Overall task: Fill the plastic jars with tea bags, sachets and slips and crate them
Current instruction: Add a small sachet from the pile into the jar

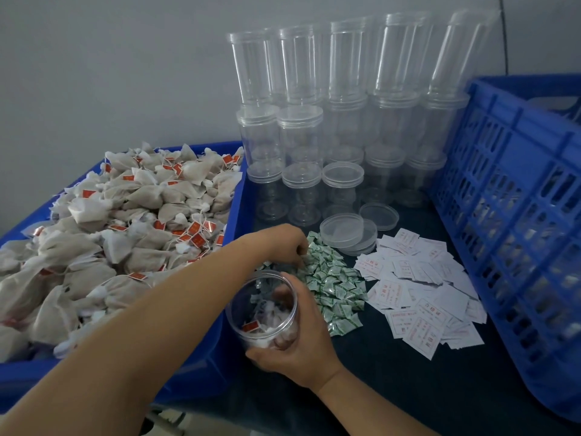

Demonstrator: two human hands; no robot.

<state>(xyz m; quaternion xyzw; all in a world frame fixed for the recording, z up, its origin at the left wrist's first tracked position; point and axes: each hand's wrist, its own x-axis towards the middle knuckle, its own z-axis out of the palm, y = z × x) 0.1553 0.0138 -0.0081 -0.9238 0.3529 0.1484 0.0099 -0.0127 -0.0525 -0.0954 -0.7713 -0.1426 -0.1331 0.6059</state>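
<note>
My right hand grips an open clear plastic jar, tilted toward me, with several tea bags inside. My left hand reaches across above the jar and pinches at the near edge of a pile of small green-and-white sachets on the dark table. White paper slips with red print lie spread to the right of the sachets. A blue bin on the left is heaped with beige tea bags carrying red tags.
Stacks of empty clear jars stand against the wall behind the sachets. Loose clear lids lie in front of them. A tall blue slatted crate fills the right side, with filled jars dimly visible through its wall.
</note>
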